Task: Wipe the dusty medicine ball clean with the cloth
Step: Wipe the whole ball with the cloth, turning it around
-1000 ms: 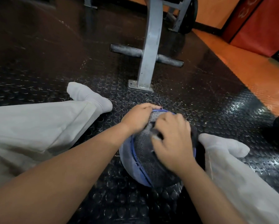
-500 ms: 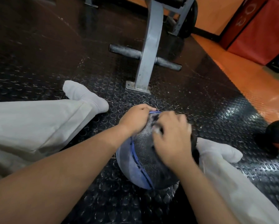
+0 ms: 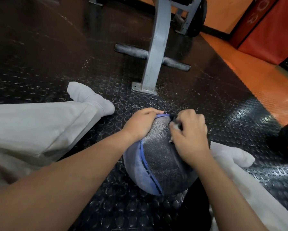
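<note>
Right hand (image 3: 190, 137) slid forward, grip clutching cloth (image 3: 175, 127); left hand (image 3: 140, 124) grips medicine ball (image 3: 158, 157).

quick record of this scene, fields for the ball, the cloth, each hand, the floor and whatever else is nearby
medicine ball: grey and blue, between the person's legs
left hand: fingers curled over the ball's top, holding it
right hand: grips the cloth, pressing it on the ball's upper right
cloth: bunched, mostly hidden under the fingers
floor: black studded rubber mat
nearby: grey metal bench frame beyond the ball; second ball at the right edge
</note>
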Tool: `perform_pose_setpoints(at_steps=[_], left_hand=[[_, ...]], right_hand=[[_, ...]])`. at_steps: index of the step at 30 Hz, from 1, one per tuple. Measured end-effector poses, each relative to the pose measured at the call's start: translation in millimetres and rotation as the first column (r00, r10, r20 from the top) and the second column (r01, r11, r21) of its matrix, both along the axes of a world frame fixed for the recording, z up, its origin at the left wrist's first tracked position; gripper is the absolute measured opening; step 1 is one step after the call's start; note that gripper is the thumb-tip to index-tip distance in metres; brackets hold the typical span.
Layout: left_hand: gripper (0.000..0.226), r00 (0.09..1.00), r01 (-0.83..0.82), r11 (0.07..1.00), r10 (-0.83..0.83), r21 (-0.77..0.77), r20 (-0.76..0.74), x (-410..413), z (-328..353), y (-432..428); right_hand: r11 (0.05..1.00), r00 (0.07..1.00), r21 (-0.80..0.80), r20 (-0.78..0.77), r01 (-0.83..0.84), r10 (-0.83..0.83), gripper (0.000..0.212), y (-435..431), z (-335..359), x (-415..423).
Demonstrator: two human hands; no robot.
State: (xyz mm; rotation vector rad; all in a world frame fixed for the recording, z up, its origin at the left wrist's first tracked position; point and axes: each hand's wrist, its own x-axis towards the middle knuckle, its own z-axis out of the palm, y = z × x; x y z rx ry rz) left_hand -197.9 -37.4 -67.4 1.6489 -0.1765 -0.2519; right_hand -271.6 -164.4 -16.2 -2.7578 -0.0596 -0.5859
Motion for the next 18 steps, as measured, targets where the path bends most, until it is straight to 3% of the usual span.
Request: perform_pose_setpoints(at_steps=[3,5,8,12,14,18], left_hand=[[0.04,0.999,0.037,0.997,-0.037,-0.073,0.002,3,-2,2],[0.039,0.996,0.085,0.991,-0.086,-0.107,-0.003,3,0,4],[0.034,0.991,0.132,0.983,-0.131,-0.127,0.013,3,-2,8],[0.033,0.994,0.109,0.983,-0.11,-0.148,0.002,-2,-7,9],[0.032,0.997,0.081,0.985,-0.08,-0.152,0.016,-5,-11,6],[0.031,0.988,0.154,0.973,-0.151,-0.171,0.033,-11,-7,4]], right_hand=[[0.938,0.975,-0.272,-0.001,-0.214,0.223,0.02,24,-7,-27],[0.879,0.945,-0.354,-0.055,-0.319,0.321,0.024,27,-9,-31],[0.896,0.932,-0.257,-0.099,-0.363,0.349,0.019,17,-2,-17],[0.994,0.988,0.002,-0.108,-0.111,0.111,0.015,5,7,9],[0.993,0.991,-0.07,-0.093,-0.099,0.093,0.01,13,6,5],[0.862,0.935,-0.36,-0.128,-0.356,0.332,0.026,25,-7,-22]])
